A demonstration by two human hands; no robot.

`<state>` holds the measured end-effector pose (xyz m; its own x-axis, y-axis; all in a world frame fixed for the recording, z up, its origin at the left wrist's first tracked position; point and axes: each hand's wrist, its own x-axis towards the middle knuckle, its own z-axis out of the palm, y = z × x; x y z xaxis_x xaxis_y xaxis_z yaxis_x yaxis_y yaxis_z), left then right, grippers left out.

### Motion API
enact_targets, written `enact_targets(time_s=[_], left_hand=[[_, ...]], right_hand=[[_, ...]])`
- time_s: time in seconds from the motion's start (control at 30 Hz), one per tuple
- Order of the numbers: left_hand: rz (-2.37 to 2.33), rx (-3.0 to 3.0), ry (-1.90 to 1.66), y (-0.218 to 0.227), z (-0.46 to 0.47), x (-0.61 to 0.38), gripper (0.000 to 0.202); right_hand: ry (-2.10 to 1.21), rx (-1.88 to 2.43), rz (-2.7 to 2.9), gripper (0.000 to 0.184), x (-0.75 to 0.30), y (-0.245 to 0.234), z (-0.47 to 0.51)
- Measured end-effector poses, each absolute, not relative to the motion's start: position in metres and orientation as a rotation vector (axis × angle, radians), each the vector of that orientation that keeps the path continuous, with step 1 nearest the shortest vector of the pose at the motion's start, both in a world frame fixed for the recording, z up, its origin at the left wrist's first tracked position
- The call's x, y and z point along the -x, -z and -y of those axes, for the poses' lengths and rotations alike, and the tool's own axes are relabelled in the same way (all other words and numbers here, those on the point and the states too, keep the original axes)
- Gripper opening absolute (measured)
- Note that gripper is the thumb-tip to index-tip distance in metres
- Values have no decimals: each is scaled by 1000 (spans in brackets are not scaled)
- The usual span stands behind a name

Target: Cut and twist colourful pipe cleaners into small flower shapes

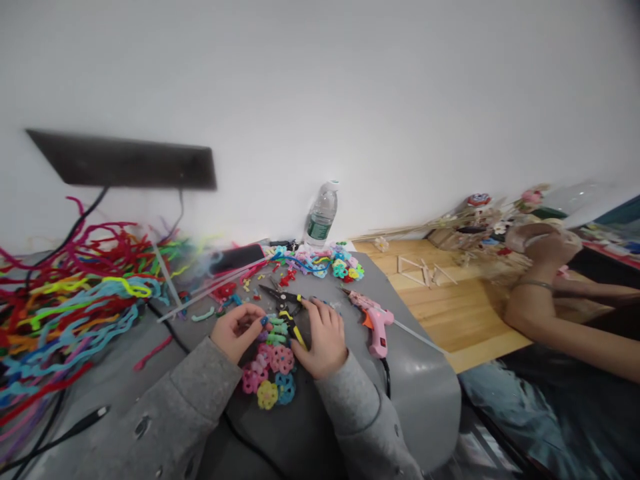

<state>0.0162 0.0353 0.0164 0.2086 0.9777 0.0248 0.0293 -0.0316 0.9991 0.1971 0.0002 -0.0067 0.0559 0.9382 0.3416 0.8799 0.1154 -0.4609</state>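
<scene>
My left hand (237, 330) is curled, its fingertips pinched on a small blue piece of pipe cleaner (264, 321). Beside it my right hand (323, 337) rests palm down on the grey table (420, 393), fingers closed on the yellow-and-black handles of a pair of pliers (285, 307) that point away from me. Between my hands lie green pipe-cleaner loops (277, 329), and nearer to me small pipe-cleaner flowers (273, 377) in pink, blue and yellow.
A tangle of coloured pipe cleaners (65, 300) fills the left. A pink glue gun (375, 323) lies right of my hand, more flowers (335, 261) and a water bottle (321, 215) behind. Another person's arm (560, 320) reaches over a wooden floor (450, 300) with dried stems.
</scene>
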Motion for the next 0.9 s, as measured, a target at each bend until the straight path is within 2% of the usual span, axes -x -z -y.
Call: enact_targets(time_s=[0.07,0.17,0.5,0.67,0.9], left_hand=[[-1057,-1337,-1077,-14,-36,-16,22],[-1047,-1327,-1097,-12,-37,-15,22],[-1089,-1281,-1171,-16,-37,-18,20],[-1027,-1083,-1191,-9,-45,-16,30],[-1018,-650,-1215,-16,-52,-15,46]], right_hand=[[-85,1821,1857,75,-199,10,3],[-58,1859,1836,77,-199,11,0],[-121,1639,1693,57,-213,-9,0],[-251,1521,1624,60,-215,-22,8],[-285,1519,1764,47,-203,-33,21]])
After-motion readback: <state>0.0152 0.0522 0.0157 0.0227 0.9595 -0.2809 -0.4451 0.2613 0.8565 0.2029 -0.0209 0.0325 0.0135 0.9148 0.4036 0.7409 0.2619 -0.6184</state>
